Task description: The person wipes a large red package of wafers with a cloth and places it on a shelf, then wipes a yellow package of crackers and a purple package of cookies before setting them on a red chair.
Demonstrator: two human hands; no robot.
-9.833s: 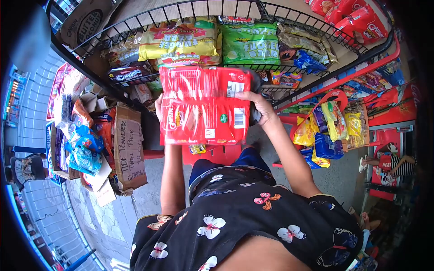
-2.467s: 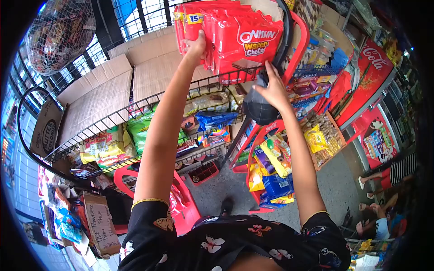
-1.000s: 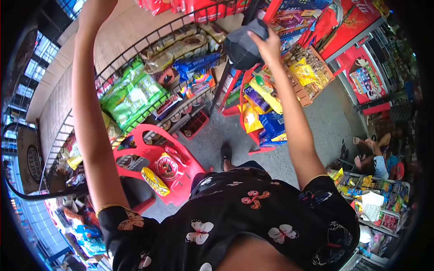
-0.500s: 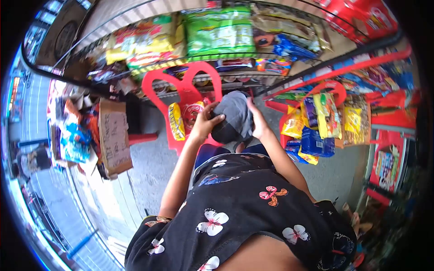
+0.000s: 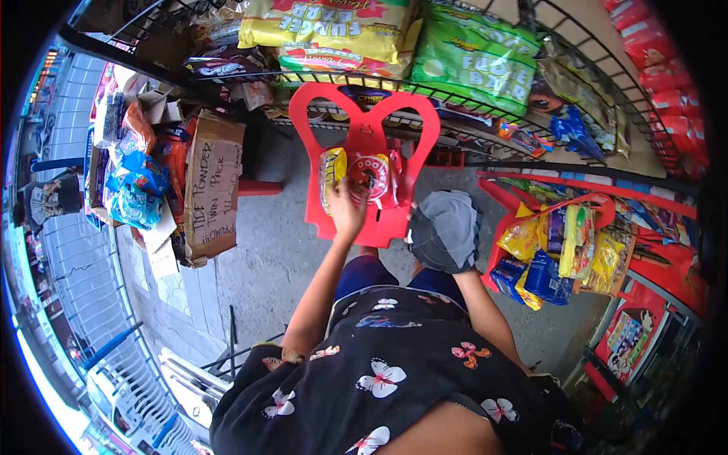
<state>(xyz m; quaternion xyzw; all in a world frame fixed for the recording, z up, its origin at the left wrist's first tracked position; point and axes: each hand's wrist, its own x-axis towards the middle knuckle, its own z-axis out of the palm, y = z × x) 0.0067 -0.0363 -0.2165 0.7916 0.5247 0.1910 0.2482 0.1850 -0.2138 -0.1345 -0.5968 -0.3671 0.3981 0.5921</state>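
Note:
My right hand (image 5: 412,214) grips a grey and black cap (image 5: 446,227), which covers most of the hand; a fingertip shows at the cap's left edge. My left hand (image 5: 347,212) reaches over the seat of a small red plastic chair (image 5: 369,227), its fingers stretched out at the inner edges of two packs. One is a yellow pack (image 5: 332,168) standing on the left. Beside it lies a red pack (image 5: 383,171) with a round white-lettered emblem, partly covered by my fingers. The chair's heart-shaped backrest rises behind both packs.
A wire rack ahead bears yellow bags (image 5: 318,34) and a green bag (image 5: 478,61) of Fudgee Barr. On the left stands a lettered cardboard box (image 5: 212,189) with packets. At right, a second red chair (image 5: 500,197) carries yellow and blue packs (image 5: 547,279).
My left hand has let go of the cap and moved onto the packs on the chair. The cap has shifted right in my right hand. The view has turned and lowered.

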